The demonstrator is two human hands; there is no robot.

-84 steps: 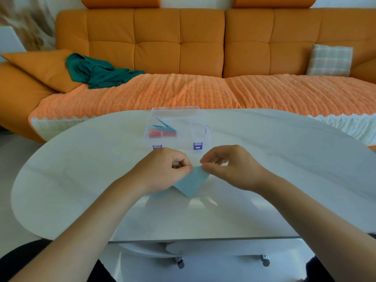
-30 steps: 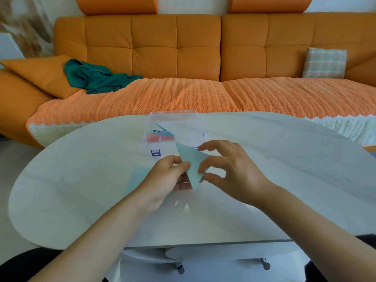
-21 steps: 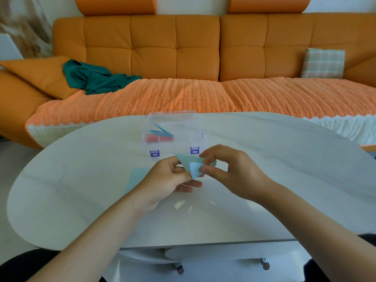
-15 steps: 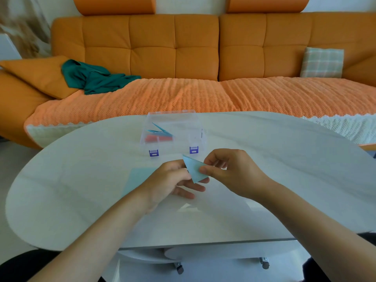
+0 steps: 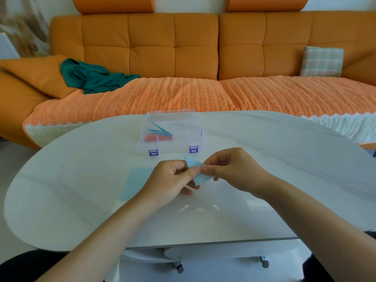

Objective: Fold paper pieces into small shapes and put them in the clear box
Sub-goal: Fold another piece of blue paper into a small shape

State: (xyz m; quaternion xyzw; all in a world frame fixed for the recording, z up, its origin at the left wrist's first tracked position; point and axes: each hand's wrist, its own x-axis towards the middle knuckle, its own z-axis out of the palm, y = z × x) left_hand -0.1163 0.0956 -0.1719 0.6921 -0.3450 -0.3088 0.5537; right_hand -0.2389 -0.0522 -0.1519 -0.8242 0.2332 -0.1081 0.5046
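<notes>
We see only the tips of the folded blue paper (image 5: 200, 177), at eleven and five o'clock; the thumbs of the left hand (image 5: 168, 180) and right hand (image 5: 234, 169) pinch across its middle, hiding the folds there. The flat blue sheet (image 5: 136, 183) vanishes under the left hand's wrist on its three o'clock side. In the clear box (image 5: 189, 131) we cannot count the blue and red pieces (image 5: 158, 137). Both forearms (image 5: 101, 241) run off the view at six o'clock.

Bare forearms (image 5: 101, 241) & hands (image 5: 173, 178), no. 2 each; black clothing (image 5: 24, 265) at bottom L/R corners.
</notes>
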